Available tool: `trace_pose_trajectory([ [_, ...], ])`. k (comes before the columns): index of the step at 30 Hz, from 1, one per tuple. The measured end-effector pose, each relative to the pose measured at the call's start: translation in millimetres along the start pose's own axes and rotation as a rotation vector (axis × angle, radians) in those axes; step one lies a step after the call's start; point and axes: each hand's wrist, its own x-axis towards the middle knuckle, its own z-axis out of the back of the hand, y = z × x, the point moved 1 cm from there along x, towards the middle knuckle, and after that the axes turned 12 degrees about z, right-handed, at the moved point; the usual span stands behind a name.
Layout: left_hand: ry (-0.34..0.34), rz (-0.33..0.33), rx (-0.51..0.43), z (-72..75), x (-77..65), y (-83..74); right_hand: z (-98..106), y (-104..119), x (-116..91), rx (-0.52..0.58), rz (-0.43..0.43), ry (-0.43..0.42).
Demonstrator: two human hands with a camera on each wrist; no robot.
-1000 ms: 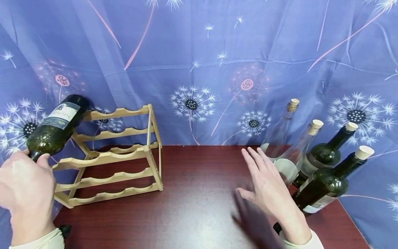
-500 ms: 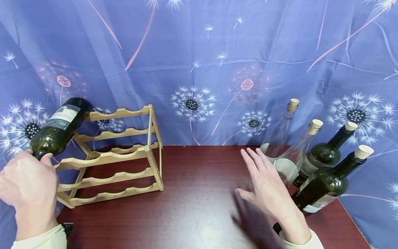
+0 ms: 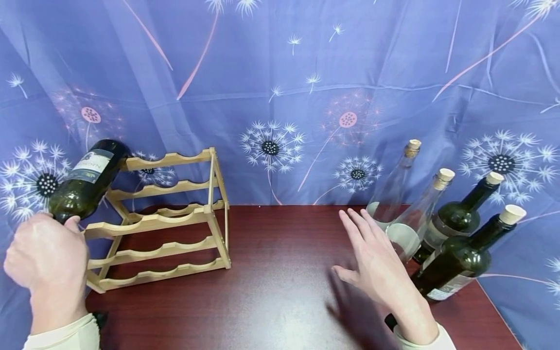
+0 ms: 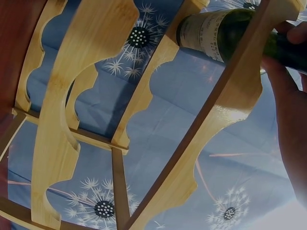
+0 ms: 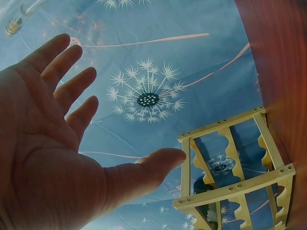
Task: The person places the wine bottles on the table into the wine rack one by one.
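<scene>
Curling round its neck, my left grip (image 3: 49, 255) holds a dark green bottle (image 3: 89, 179) at the wooden rack (image 3: 146, 224), upper left; I'd keep it level while lowering it. My right grip (image 3: 377, 265): spread, empty.

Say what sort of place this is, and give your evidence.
Probably a curtained-off indoor work corner: a dandelion-print cloth hangs behind a reddish-brown table, which bears a wooden rack and four corked bottles.
</scene>
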Motion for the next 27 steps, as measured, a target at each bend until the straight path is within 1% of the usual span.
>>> trace_pose_trajectory([
  [8, -0.013, -0.017, -0.069, -3.7, -4.9, 1.5, 0.7, 0.4, 0.1, -0.004, 0.006, -0.004],
  [10, -0.004, -0.019, -0.079, -4.7, -4.3, 2.2, 0.8, 0.4, 0.1, -0.006, 0.005, -0.002],
  [16, 0.042, -0.027, -0.075, -7.6, -1.4, 3.1, 1.2, 0.5, -0.2, -0.005, 0.0, 0.006],
  [20, 0.065, -0.032, -0.075, -6.2, -0.6, 3.1, 1.2, 0.5, -0.8, -0.004, -0.006, 0.006],
  [27, 0.168, -0.009, -0.02, 1.5, -3.0, 3.7, 0.9, 0.8, -2.1, -0.001, -0.002, 0.004],
])
